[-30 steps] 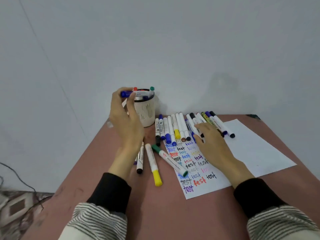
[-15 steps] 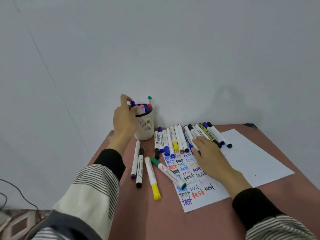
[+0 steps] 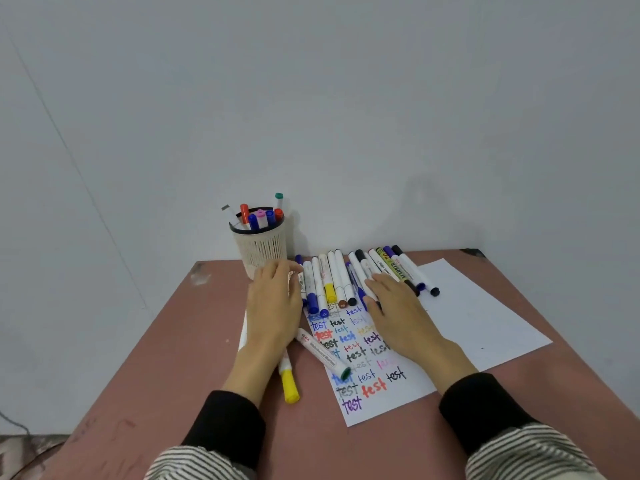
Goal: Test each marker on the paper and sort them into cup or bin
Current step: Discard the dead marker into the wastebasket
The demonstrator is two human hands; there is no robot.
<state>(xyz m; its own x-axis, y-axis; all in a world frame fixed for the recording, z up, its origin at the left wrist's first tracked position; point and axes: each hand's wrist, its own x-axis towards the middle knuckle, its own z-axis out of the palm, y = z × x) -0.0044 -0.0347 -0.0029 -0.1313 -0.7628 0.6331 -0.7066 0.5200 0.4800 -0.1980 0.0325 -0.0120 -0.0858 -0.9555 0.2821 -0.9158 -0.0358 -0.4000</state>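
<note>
A reddish-brown table [image 3: 519, 427] is being seen from above, pushed against a pale wall [image 3: 346, 98]. Most of its right half is being covered by a white sheet of paper [image 3: 485, 317], whose near left part is being filled with the word "test" written many times in different colours. Along the far edge of the paper a row of markers [image 3: 341, 277] is being kept side by side, caps toward the person, some lying on the sheet.

A ribbed cream cup [image 3: 260, 249] with a dark rim is being stood upright at the far left of the table, just beside the row; several capped markers are being held in it, among them red, blue, pink and green ones. No bin is being shown.

The left hand [image 3: 275, 308] is being laid palm down between the cup and the row, its fingers lightly curled and close together over the leftmost marker of the row; whether anything is being gripped cannot be told. The right hand [image 3: 398, 308] is being rested flat on the paper, fingers straight and slightly apart, their tips touching markers in the middle of the row.

A white marker with a green cap [image 3: 323, 353] is being left slanted across the paper's left edge. A yellow-capped marker [image 3: 288, 382] is being partly hidden under the left wrist, beside it on the bare table.
</note>
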